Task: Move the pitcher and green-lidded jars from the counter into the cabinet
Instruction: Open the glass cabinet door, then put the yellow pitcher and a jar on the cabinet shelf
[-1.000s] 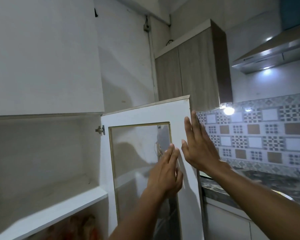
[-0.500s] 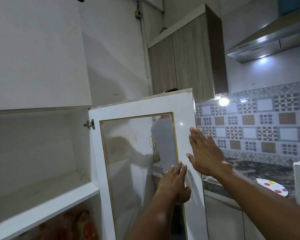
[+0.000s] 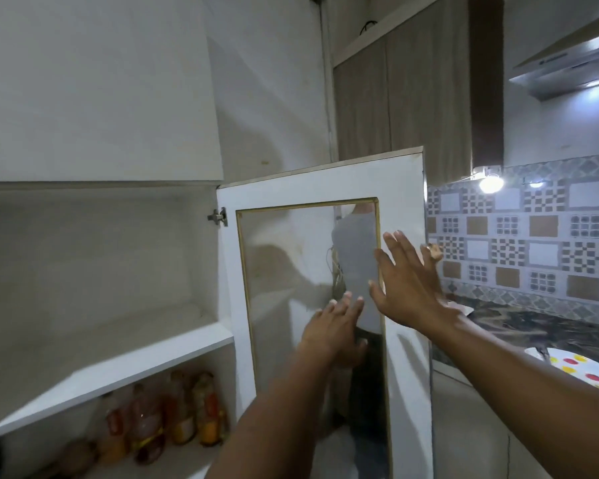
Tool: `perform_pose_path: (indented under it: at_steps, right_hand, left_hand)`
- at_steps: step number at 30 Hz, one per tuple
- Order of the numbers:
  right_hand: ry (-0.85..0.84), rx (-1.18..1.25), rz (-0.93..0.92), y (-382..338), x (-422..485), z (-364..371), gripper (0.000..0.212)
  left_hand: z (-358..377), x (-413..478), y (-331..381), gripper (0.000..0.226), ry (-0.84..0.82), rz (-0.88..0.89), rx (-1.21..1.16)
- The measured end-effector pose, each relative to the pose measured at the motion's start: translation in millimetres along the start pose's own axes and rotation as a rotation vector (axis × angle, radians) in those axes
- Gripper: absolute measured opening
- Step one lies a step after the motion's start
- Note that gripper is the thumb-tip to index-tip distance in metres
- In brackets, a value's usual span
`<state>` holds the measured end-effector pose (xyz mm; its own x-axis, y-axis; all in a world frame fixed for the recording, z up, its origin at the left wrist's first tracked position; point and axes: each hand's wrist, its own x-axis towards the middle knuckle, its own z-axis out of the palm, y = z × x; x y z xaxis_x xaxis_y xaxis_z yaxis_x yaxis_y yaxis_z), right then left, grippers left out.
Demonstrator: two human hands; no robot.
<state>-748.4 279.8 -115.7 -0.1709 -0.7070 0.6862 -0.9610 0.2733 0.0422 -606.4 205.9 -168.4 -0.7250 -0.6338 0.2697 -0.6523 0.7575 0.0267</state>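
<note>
The white cabinet (image 3: 94,257) stands open at the left, its upper shelf (image 3: 125,361) bare. Its glass-paned door (image 3: 405,209) hangs open in the middle of the view. My left hand (image 3: 332,330) lies flat against the lower part of the glass pane, fingers together. My right hand (image 3: 408,285) is spread wide at the door's right frame, palm toward it. Neither hand holds anything. No pitcher or green-lidded jar shows in this view.
Several bottles (image 3: 159,420) with orange and yellow contents stand on the lower cabinet shelf. A dark counter (image 3: 533,333) runs along the tiled wall at right, with a dotted white plate (image 3: 581,371) near its edge. Wooden wall cabinets (image 3: 402,88) and a range hood (image 3: 567,63) hang above.
The view has dropped and shifted, bringing the lower shelf's bottles into sight. The door has swung wider open. My left hand slid lower on the glass; my right hand spread at the frame.
</note>
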Motion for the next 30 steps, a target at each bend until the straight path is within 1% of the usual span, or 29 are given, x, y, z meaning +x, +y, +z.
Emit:
perform_pose_path:
  at_steps: [4,8,11,16,19,22,25,28,30]
  right_hand:
    - [-0.127,0.264,-0.127,-87.6,2.0,-0.9,0.067]
    - [-0.270,0.505,-0.242,-207.1,-1.4,8.9,0.065]
    - [-0.307,0.596,-0.397,-314.1,-13.3,5.2,0.059]
    - [-0.467,0.767,-0.647,-508.7,-68.0,-26.5,0.052]
    - [-0.559,0.861,-0.794,-614.7,-116.4,-54.4,0.049]
    - [-0.629,0.929,-0.938,-696.4,-165.9,-77.7,0.041]
    - [-0.689,0.970,-1.036,-759.8,-210.7,-91.6,0.036]
    - [-0.787,0.968,-1.082,-813.2,-245.6,-97.5,0.046]
    - [-0.820,0.943,-1.104,-845.0,-263.5,-96.2,0.048]
  left_hand:
    - [-21.5,-64.3,-78.2,0.082,0.030,-0.191,0.054]
    - [-43.6,-156.6,-164.4,0.083,0.022,-0.408,0.107]
    - [-60.1,-251.9,-226.4,0.084,0.014,-0.585,0.122]
    - [-92.0,-452.1,-305.6,0.085,-0.002,-0.971,0.062]
    - [-112.0,-568.0,-338.6,0.088,0.053,-1.209,0.013]
    - [-122.1,-670.8,-354.0,0.090,0.075,-1.393,-0.005]
    - [-124.5,-754.7,-357.8,0.090,0.114,-1.525,-0.007]
    - [-122.2,-813.9,-363.5,0.086,0.149,-1.624,-0.039]
    - [-114.7,-845.1,-373.0,0.083,0.182,-1.675,-0.074]
